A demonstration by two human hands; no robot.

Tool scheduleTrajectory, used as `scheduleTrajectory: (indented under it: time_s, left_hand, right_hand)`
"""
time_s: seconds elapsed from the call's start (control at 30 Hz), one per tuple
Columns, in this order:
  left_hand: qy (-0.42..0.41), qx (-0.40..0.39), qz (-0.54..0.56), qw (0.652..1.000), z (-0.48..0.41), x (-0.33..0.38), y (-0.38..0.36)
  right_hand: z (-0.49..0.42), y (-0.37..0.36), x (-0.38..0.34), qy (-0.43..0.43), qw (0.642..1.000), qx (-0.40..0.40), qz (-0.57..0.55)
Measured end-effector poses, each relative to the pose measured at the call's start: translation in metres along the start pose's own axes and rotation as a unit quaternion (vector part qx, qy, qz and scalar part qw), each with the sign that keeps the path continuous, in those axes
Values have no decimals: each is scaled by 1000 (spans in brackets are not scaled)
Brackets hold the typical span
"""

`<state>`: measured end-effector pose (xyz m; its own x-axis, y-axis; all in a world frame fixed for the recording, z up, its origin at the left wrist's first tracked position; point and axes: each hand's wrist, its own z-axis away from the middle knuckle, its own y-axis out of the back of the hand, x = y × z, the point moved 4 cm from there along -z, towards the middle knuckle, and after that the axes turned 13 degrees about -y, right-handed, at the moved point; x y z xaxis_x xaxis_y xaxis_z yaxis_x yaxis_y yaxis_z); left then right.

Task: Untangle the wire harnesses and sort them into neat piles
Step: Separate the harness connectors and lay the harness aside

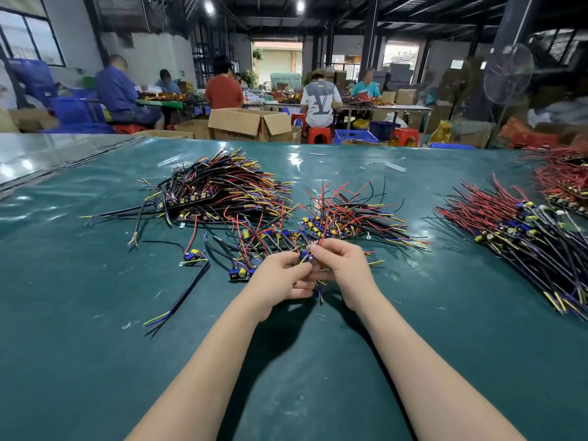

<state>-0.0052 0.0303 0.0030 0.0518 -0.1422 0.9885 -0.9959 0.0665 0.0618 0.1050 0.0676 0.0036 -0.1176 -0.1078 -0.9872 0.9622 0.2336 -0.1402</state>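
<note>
Both closed in a narrow pinch on one wire harness [304, 256]: left hand [281, 276] with fingertips curled in from the left, right hand [342, 268] with thumb and forefinger nipping the small blue module from above, each grip tight on the same piece. Held just above the table [95, 361], at the near edge of the loose tangle [346, 214]. Judged light, almost weightless, with soft, springy leads apt to snag on neighbours, and the module with its soldered parts as the stiff, probably fragile bit. Best taken by the module body or by the leads close to it, never hauled by the stripped tips. Long axis roughly away from and toward the wearer: red lead running up past the right fingertips into the tangle, yellow-and-blue ends hanging down below the hands. Impossible to tell whether that red lead belongs to the held piece or merely crosses it. Further out to the left, a single harness [194, 256] lying apart, its black cable trailing toward the near left, and a small board [240, 273] just beside the left hand. Beyond, at far left, a combed pile [222, 189] with leads fanned to the right. Well off to the right, a second pile [525, 230] with red leads pointing up and left, and behind it a red heap [566, 176] near the table's far right edge.
</note>
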Motion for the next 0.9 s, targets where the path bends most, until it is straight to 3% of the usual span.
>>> scheduleTrajectory:
  time_s: [0.17, 0.3, 0.43, 0.57, 0.9]
  left_hand:
    - [18, -36, 133, 990, -2, 6, 2]
    - [36, -18, 80, 996, 1, 5, 0]
    - [49, 61, 66, 995, -2, 5, 3]
    - [10, 33, 17, 999, -1, 4, 3]
    - [46, 26, 108, 993, 0, 2, 7]
  right_hand:
    - [0, 7, -5, -18, 991, 10, -130]
    - [2, 7, -4, -21, 997, 18, -67]
    - [2, 3, -5, 5, 999, 44, -23]
    - [4, 4, -8, 30, 998, 39, -31]
    - [4, 3, -8, 8, 1000, 2, 15]
